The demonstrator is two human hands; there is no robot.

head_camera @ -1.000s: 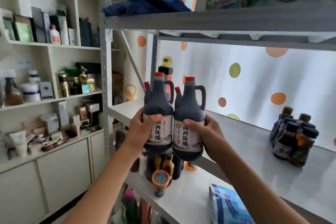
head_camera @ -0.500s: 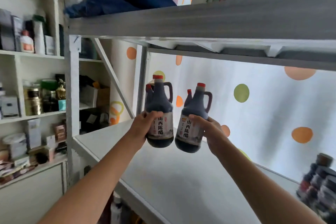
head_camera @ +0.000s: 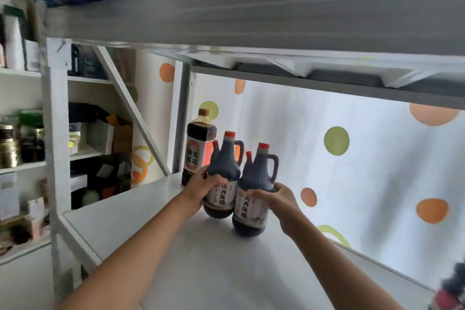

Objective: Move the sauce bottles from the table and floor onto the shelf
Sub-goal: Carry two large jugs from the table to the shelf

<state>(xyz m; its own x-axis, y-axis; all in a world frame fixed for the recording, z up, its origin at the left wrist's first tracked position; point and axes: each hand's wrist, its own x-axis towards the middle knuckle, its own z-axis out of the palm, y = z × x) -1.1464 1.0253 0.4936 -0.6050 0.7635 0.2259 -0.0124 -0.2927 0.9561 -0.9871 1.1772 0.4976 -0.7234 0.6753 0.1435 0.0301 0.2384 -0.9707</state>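
Two dark vinegar jugs with red caps and side handles sit low over the white shelf board [head_camera: 156, 219], near its back left corner. My left hand [head_camera: 201, 186] grips the left jug [head_camera: 225, 168] around its body. My right hand [head_camera: 274, 197] grips the right jug [head_camera: 258, 178] the same way. The jugs touch each other. Whether their bases rest on the board I cannot tell. Behind them a taller soy sauce bottle [head_camera: 198, 148] with a tan cap stands upright in the corner.
A grey shelf board [head_camera: 251, 7] hangs close overhead. A cluster of small dark bottles [head_camera: 450, 287] shows blurred at the right edge. A white upright post [head_camera: 56, 133] and a diagonal brace [head_camera: 130, 111] frame the left side. A dotted white sheet [head_camera: 352, 171] backs the shelf.
Both hands have carried the jugs forward and down toward the back left corner of the shelf board. The tall soy sauce bottle has come into view behind them.
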